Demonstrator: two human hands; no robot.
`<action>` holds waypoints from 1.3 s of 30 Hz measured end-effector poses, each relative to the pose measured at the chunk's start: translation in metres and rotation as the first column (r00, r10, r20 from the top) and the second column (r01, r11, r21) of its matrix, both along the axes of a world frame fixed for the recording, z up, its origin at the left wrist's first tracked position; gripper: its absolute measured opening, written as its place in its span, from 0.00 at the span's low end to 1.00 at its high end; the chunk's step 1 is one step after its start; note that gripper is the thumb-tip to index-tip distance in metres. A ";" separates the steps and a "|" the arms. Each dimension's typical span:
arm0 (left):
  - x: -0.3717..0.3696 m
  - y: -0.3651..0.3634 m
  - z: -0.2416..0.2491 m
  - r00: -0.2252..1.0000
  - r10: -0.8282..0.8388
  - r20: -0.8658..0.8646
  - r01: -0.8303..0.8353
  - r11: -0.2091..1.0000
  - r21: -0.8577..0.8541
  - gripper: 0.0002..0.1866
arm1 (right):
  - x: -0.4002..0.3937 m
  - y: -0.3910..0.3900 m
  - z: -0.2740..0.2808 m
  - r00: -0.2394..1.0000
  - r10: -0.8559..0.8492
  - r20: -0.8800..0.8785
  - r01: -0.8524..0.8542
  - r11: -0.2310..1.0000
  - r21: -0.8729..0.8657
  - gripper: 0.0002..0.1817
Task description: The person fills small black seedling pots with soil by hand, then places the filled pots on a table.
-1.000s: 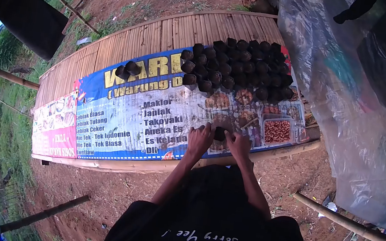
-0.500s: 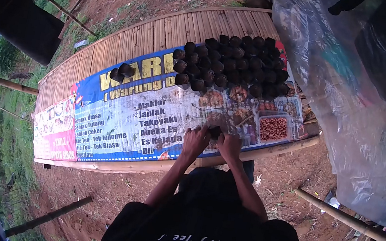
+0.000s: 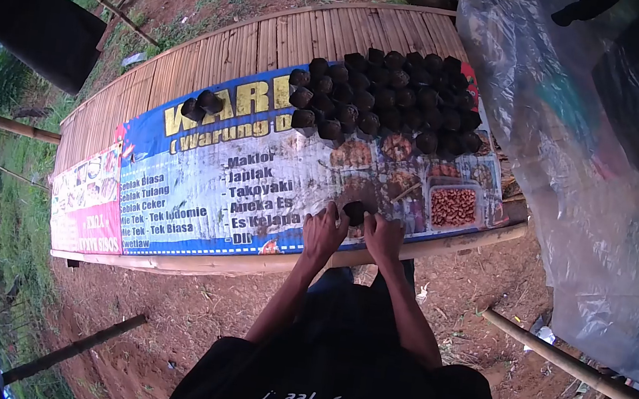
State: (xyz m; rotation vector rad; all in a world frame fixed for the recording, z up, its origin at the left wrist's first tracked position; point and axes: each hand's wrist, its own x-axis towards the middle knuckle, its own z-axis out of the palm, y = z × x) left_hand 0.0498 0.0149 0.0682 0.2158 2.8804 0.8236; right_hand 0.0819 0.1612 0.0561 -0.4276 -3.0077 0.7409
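Observation:
A small black seedling bag (image 3: pixel 354 213) stands near the front edge of the banner-covered table, its dark opening facing up. My left hand (image 3: pixel 324 231) grips its left side with curled fingers. On the opposite side, my right hand (image 3: pixel 383 236) is closed at the rim. The fingertips are too small to make out fully. Further back, several similar black bags (image 3: pixel 385 99) stand packed in rows, and two more (image 3: pixel 201 106) sit apart on the left.
A printed banner (image 3: pixel 174 197) covers much of the bamboo table (image 3: pixel 234 51). Clear plastic sheeting (image 3: pixel 570 257) hangs at the right. Bamboo poles (image 3: pixel 565 357) cross the bare soil on the right, and grass grows at the left.
The camera view has shifted slightly. My hands stay at the black seedling bag, whose opening now shows wider between them.

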 end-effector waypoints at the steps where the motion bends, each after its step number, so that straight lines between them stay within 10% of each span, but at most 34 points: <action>1: -0.002 0.000 0.001 0.999 0.006 -0.040 -0.005 1.000 0.014 0.13 | 0.002 -0.001 -0.002 1.000 -0.020 0.005 0.020 1.000 -0.020 0.18; 10: -0.016 -0.005 -0.001 0.958 -0.231 -0.171 0.234 0.972 -0.002 0.08 | 0.004 -0.012 -0.005 0.999 0.015 -0.029 -0.014 0.999 0.035 0.14; 39: 0.020 0.007 -0.005 0.987 0.127 -0.102 -0.124 0.992 0.030 0.10 | 0.007 0.024 -0.006 0.980 0.195 -0.038 -0.198 0.966 -0.166 0.15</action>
